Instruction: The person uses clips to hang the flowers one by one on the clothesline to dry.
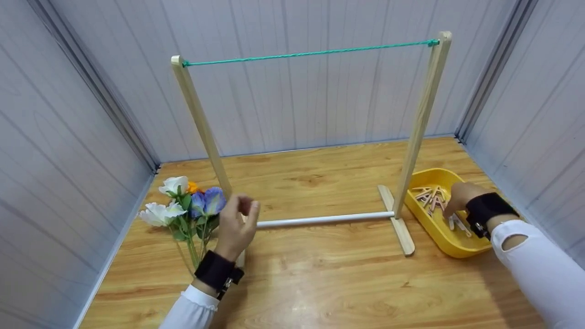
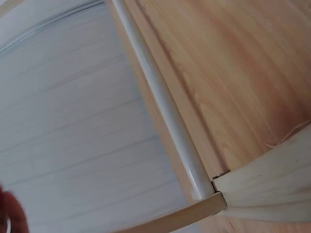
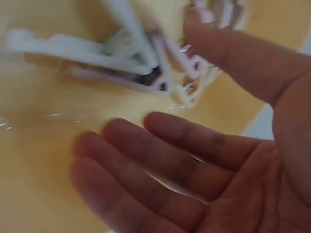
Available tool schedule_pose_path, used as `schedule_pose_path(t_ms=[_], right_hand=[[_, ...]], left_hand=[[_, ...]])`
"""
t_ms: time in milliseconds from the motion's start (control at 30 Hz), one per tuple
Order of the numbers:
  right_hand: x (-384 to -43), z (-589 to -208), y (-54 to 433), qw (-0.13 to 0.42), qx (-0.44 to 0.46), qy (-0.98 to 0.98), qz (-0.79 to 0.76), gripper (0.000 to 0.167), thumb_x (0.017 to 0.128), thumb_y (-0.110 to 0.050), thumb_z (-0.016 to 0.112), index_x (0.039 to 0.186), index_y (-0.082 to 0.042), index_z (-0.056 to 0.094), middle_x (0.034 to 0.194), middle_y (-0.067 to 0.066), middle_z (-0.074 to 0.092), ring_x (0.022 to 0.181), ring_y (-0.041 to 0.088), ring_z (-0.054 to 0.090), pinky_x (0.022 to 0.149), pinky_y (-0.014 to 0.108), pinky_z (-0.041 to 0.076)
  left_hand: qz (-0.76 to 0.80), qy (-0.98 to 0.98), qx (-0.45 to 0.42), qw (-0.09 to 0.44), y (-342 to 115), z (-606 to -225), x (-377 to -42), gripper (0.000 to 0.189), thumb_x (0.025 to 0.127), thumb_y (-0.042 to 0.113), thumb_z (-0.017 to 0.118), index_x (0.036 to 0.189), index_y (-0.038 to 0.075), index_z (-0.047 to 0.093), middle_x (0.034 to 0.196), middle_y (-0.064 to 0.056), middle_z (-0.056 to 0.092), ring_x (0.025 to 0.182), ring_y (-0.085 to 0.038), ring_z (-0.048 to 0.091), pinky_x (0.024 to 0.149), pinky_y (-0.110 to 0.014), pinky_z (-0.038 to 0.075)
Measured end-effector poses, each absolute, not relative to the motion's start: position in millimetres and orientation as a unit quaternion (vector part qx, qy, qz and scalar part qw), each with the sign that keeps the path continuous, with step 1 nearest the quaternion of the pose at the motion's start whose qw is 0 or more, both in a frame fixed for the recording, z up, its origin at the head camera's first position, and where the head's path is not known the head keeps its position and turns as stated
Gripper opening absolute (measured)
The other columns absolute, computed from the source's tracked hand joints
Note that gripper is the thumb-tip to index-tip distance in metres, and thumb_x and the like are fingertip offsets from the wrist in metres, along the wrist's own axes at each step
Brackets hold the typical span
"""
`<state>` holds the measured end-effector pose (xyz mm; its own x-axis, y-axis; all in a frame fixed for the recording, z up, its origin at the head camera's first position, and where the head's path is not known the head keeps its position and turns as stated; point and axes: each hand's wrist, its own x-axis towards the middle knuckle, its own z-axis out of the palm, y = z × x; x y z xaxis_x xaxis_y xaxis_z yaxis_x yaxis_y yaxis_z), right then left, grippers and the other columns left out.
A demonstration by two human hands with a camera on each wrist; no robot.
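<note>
White sleeves come in nearest, the left sleeve (image 1: 192, 310) at the bottom and the right sleeve (image 1: 544, 274) at the side, the latter with an oval opening near its cuff. Each wrist wears a black band (image 1: 491, 210). The right hand (image 1: 461, 198) is down inside a yellow plastic tray (image 1: 434, 235), above a loose heap of clothespins (image 1: 432, 197) in pale pink, white and grey. Its grip is wide: 4 fingers slightly bent, the thumb well apart from them and close to a few pins; whether it touches any, I can't tell.

Across from it, the left hand (image 1: 237, 226) hangs palm inward with fingers loosely bent, its grip a narrow gap between thumb and fingertips with nothing visible in it. Just beside it lies a bunch of flowers: 2 white blooms (image 1: 160, 214), a blue-violet bloom (image 1: 212, 201) and an orange bloom (image 1: 193, 187), stems toward the person.

Between the hands stands a wooden frame. A green cord (image 1: 311, 54) is tied between the tops of its left post (image 1: 201, 116) and right post (image 1: 422, 123), and a white rod (image 1: 324, 220) joins them low down. The tray sits just right of the frame's right foot (image 1: 405, 240) on the wood-grained tabletop (image 1: 329, 274).
</note>
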<state>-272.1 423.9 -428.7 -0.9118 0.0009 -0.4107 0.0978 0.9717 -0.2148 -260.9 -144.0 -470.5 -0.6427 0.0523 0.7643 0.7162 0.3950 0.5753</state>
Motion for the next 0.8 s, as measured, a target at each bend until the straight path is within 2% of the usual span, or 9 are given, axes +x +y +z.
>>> schedule_pose_path(t_ms=[67,167,300,467,633,800], right_hand=[[-269,-428,422,0.231,0.029,0.966,-0.11,0.032,0.082,-0.027,0.088,0.075,-0.005,0.065,0.073,0.003,0.054,0.069,0.02,0.052,0.062,0.028,0.044],[-266,-431,419,0.262,0.034,0.957,-0.124,0.023,0.083,-0.023,0.085,0.073,-0.006,0.074,0.066,-0.001,0.061,0.062,0.013,0.055,0.059,0.023,0.044],[-264,-435,416,0.288,0.04,0.947,-0.14,0.014,0.086,-0.017,0.081,0.077,-0.006,0.081,0.062,-0.004,0.068,0.055,0.007,0.059,0.055,0.02,0.046],[-264,-437,416,0.29,0.037,0.946,-0.137,0.011,0.084,-0.009,0.08,0.075,-0.004,0.076,0.063,-0.003,0.065,0.055,0.008,0.059,0.054,0.019,0.048],[-265,-434,420,0.287,0.037,0.948,-0.13,0.009,0.08,-0.002,0.078,0.074,-0.002,0.072,0.07,0.004,0.064,0.061,0.013,0.059,0.055,0.021,0.049],[-265,-421,426,0.279,0.048,0.95,-0.136,0.01,0.08,-0.005,0.077,0.083,0.0,0.069,0.076,0.007,0.06,0.067,0.02,0.057,0.059,0.025,0.049]], left_hand=[[-0.465,-0.796,-0.263,0.285,-141,-471,-259,0.009,0.101,0.006,0.071,0.106,-0.001,0.067,0.09,-0.009,0.069,0.082,-0.017,0.064,0.072,-0.035,0.057],[-0.441,-0.831,-0.264,0.212,-138,-471,-257,0.014,0.105,0.015,0.072,0.113,0.004,0.069,0.104,-0.012,0.073,0.096,-0.023,0.069,0.081,-0.047,0.06],[-0.434,-0.846,-0.266,0.159,-136,-473,-256,0.018,0.106,0.019,0.071,0.119,0.006,0.069,0.112,-0.015,0.074,0.105,-0.028,0.07,0.088,-0.053,0.059],[-0.435,-0.85,-0.267,0.135,-137,-475,-256,0.023,0.106,0.02,0.072,0.124,0.006,0.069,0.113,-0.012,0.075,0.105,-0.028,0.07,0.089,-0.051,0.059],[-0.431,-0.852,-0.268,0.127,-138,-475,-255,0.024,0.105,0.02,0.073,0.125,0.005,0.069,0.112,-0.013,0.075,0.103,-0.027,0.07,0.087,-0.044,0.059],[-0.433,-0.852,-0.268,0.12,-137,-474,-253,0.025,0.106,0.019,0.072,0.126,0.004,0.068,0.111,-0.015,0.075,0.103,-0.027,0.069,0.086,-0.05,0.06]])
